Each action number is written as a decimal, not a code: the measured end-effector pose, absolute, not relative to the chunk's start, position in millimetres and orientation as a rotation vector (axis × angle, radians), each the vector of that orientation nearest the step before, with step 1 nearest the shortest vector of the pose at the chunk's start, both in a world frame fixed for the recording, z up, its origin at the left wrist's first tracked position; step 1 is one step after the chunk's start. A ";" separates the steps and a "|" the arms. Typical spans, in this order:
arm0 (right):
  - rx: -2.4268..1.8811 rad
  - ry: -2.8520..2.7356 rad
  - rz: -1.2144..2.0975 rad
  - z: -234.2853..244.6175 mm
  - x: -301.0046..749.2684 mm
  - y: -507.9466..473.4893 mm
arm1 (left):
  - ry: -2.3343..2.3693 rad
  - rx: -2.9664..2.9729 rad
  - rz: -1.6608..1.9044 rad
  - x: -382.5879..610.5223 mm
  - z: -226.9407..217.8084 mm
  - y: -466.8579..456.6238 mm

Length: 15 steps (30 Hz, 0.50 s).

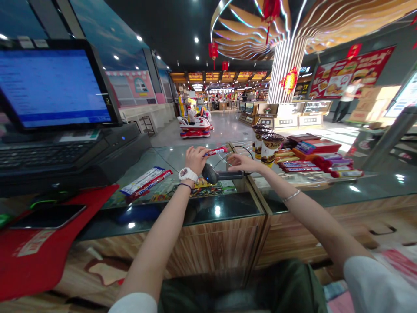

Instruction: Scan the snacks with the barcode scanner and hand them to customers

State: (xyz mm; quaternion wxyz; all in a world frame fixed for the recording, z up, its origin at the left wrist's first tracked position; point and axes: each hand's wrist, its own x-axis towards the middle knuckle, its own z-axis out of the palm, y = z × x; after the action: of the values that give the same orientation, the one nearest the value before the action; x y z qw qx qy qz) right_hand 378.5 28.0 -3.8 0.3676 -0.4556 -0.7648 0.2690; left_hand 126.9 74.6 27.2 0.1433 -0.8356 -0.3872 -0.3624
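2 bare hands out over a glass-topped counter, well in front of the body. Left hand closed on 1 red candy roll, fingertips pinching close to its left end, with most of the wrapper jutting rightward, free of the palm; perhaps gripped so to leave the print uncovered. Right hand half open, fingers loosely bent, with nothing visible in hold, just above the handle of a dark scanner. Probably laid flat there, between both wrists, for easy reach from either side. At left, apart from the hands, 1 blue-and-white pack beside 1 red mentos pack, both slanting the same way, apparently kept separate from the larger stock. At right, piles of packaged sweets, seemingly grouped like with like, next to lidded upright cups.

Hard to make out: any contact between right fingers and scanner; cannot tell. Hidden beneath the left fingers: the gripped end of the roll. Cut off by the left edge: a monitor, with on-screen text too blurred for reading. Overlapping and partly covered: the rear cups. Also unclear: small goods seen through the glass.
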 end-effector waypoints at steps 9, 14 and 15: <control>-1.311 -2.364 0.388 -14.2 362.3 7.7 | -1.175 -2.401 -1.025 121.3 22.2 83.8; -1.244 -2.431 0.247 -16.0 353.0 6.3 | -1.170 -2.414 -1.004 120.5 20.7 84.3; -1.233 -2.435 0.223 -17.1 351.1 6.2 | -1.169 -2.415 -1.004 120.3 20.4 84.6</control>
State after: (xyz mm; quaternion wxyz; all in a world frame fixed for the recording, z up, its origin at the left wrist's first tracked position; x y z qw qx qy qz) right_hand 351.1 6.2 -17.1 0.2002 -0.4410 -0.8713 0.0798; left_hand 120.3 84.6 20.4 0.1378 -0.8350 -0.4041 -0.3471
